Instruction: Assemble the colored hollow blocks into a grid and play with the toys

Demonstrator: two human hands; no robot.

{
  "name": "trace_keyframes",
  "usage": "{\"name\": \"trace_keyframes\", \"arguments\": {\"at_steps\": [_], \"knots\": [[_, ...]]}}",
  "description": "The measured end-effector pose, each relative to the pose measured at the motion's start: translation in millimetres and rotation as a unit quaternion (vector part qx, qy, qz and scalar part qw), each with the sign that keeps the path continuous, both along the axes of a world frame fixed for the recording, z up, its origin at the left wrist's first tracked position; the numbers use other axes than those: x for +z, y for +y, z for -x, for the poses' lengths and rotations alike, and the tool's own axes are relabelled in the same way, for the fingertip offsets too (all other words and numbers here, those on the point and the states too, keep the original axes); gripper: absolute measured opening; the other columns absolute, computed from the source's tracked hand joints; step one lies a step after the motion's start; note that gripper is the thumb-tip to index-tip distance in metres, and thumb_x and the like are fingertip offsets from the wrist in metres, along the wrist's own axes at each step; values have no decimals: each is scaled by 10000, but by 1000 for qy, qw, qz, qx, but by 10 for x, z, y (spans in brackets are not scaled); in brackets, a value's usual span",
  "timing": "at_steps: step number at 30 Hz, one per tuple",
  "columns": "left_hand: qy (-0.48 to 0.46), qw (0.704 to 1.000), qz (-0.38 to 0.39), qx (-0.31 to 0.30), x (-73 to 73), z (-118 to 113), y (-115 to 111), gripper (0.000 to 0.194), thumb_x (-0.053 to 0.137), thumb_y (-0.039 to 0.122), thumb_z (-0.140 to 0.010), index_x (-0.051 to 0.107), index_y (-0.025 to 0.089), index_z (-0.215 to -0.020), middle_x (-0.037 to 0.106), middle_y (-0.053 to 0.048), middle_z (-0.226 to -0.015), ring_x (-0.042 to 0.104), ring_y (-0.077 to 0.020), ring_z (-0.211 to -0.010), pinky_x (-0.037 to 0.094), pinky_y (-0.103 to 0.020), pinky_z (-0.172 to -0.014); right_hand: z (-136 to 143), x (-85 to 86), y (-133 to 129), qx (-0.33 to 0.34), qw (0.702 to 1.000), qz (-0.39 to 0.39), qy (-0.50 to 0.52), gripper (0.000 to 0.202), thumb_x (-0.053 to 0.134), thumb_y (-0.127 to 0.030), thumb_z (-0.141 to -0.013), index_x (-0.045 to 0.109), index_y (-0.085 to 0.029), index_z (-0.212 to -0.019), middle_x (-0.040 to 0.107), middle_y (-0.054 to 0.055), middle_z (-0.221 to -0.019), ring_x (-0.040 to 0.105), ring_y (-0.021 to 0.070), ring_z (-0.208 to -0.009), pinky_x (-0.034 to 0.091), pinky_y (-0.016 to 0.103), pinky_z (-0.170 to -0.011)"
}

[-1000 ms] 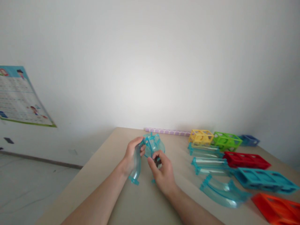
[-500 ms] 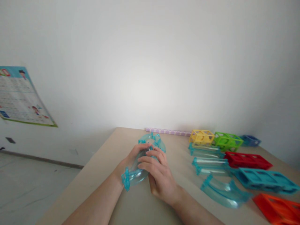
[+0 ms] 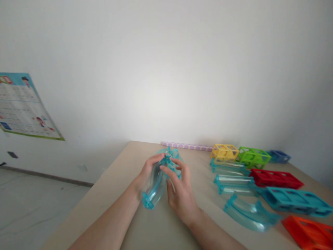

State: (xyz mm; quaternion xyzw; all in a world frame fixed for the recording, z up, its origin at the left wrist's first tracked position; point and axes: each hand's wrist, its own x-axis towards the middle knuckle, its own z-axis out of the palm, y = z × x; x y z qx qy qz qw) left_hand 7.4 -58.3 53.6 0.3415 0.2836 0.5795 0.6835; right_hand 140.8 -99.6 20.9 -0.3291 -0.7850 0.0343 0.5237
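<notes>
A clear blue curved track piece (image 3: 155, 187) is held over the table, its near end pointing down and left. My left hand (image 3: 147, 171) grips it along the left side, with the fingertips at its far end. My right hand (image 3: 179, 189) pinches the far end from the right; the thumb is partly hidden. Beyond my fingers lies another clear blue track section (image 3: 174, 153), close to or touching the held piece; whether the two are joined I cannot tell.
To the right lie a curved clear track (image 3: 247, 211), several straight clear tracks (image 3: 235, 180), and yellow (image 3: 224, 152), green (image 3: 253, 157), red (image 3: 275, 178), teal (image 3: 296, 199) and orange (image 3: 309, 231) frame blocks. A patterned purple strip (image 3: 187, 146) runs along the wall.
The held track piece has turned, its near end swinging right and a little steeper. My right hand's fingers have lifted from over it and now pinch nearer its far end.
</notes>
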Motion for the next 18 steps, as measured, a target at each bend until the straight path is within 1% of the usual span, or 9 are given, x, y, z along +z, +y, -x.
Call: {"name": "trace_keyframes", "arguments": {"at_steps": [1, 2, 4, 5, 7, 10, 13, 15, 18], "knots": [[2, 1000, 0, -1, -14, 12, 28, 232, 713, 371, -723, 680, 154, -799, 632, -27, -675, 574, -121, -574, 422, -214, -466, -2, -18, 4, -14, 999, 22, 25, 505, 403, -38, -866, 488, -261, -1312, 400, 129, -1323, 427, 260, -1240, 440, 452, -974], [9, 1000, -3, 15, -28, 21, 60, 251, 722, 382, -711, 673, 148, -789, 594, -1, -608, 521, -94, -499, 375, -200, -423, -5, -34, 6, -16, 997, 52, 47, 469, 396, -84, -901, 461, -249, -1335, 462, 130, -1266, 488, 244, -1176, 468, 422, -937], [32, 996, -13, 79, -50, 28, 120, 278, 761, 380, -664, 664, 146, -781, 516, 47, -510, 421, -59, -408, 297, -181, -377, -5, -57, 1, 7, 989, 129, 72, 418, 368, -180, -959, 422, -232, -1370, 580, 102, -1108, 588, 213, -1008, 510, 365, -848], [43, 993, -18, 110, -57, 25, 142, 298, 778, 375, -640, 665, 147, -794, 503, 57, -493, 404, -53, -396, 288, -176, -376, -1, -64, -7, 24, 983, 167, 72, 416, 356, -226, -977, 406, -227, -1390, 618, 83, -1032, 614, 203, -932, 520, 346, -808], [65, 987, -24, 142, -64, 11, 161, 339, 797, 373, -605, 679, 142, -824, 512, 57, -485, 406, -57, -395, 294, -177, -382, 20, -72, -30, 57, 971, 223, 59, 447, 371, -301, -985, 381, -218, -1424, 655, 55, -933, 632, 196, -832, 524, 321, -742], [99, 985, -40, 134, -73, -5, 152, 345, 789, 375, -620, 702, 122, -837, 511, 46, -474, 402, -60, -394, 288, -181, -383, 60, -81, -58, 89, 961, 256, 49, 492, 451, -330, -951, 398, -211, -1425, 665, 29, -866, 603, 169, -677, 500, 274, -611], [95, 987, -61, 113, -104, 9, 156, 334, 757, 385, -674, 711, 109, -858, 494, 42, -481, 398, -60, -402, 284, -179, -385, 73, -81, -60, 84, 958, 267, 57, 471, 459, -281, -929, 454, -209, -1394, 674, 18, -847, 556, 144, -591, 461, 249, -542], [74, 989, -63, 108, -135, 29, 176, 332, 735, 400, -702, 706, 109, -859, 483, 43, -483, 405, -62, -403, 291, -179, -391, 66, -74, -52, 77, 960, 264, 59, 473, 460, -254, -912, 480, -205, -1383, 688, 37, -924, 562, 144, -605, 466, 252, -552], [50, 990, -52, 117, -172, 53, 206, 339, 721, 423, -709, 698, 120, -858, 478, 47, -476, 411, -67, -390, 310, -183, -395, 53, -66, -39, 85, 961, 256, 60, 492, 478, -224, -884, 504, -216, -1375, 678, 64, -1073, 578, 146, -628, 476, 252, -547]]}}
